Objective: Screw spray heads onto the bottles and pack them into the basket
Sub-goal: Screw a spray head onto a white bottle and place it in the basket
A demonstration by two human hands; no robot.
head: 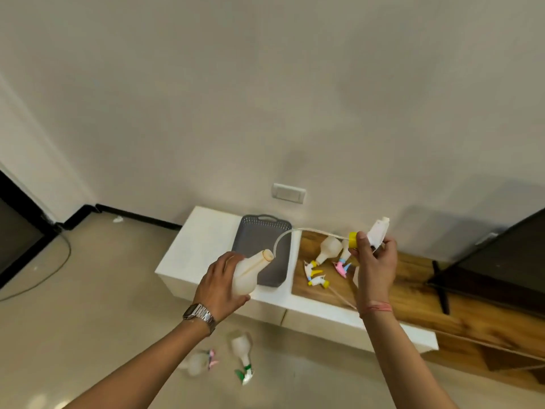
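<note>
My left hand (pixel 219 286) grips a white bottle (pixel 249 271), tilted with its open neck pointing up and right. My right hand (pixel 374 262) holds a white spray head with a yellow collar (pixel 370 236) off to the right of that neck. The head's clear dip tube (pixel 284 239) curves down and its tip reaches the bottle's mouth. An empty grey basket (pixel 274 228) lies on the low white cabinet (pixel 203 240) behind the bottle. Two assembled bottles, one with a yellow head (pixel 327 250) and one with a pink head (pixel 342 261), lie on the wooden top.
A loose yellow spray head (pixel 318 281) lies on the wooden surface (pixel 413 293). On the floor below, a bottle with a green head (pixel 243 354) and one with a pink head (pixel 199 361) lie on their sides. A dark TV (pixel 498 261) stands at right.
</note>
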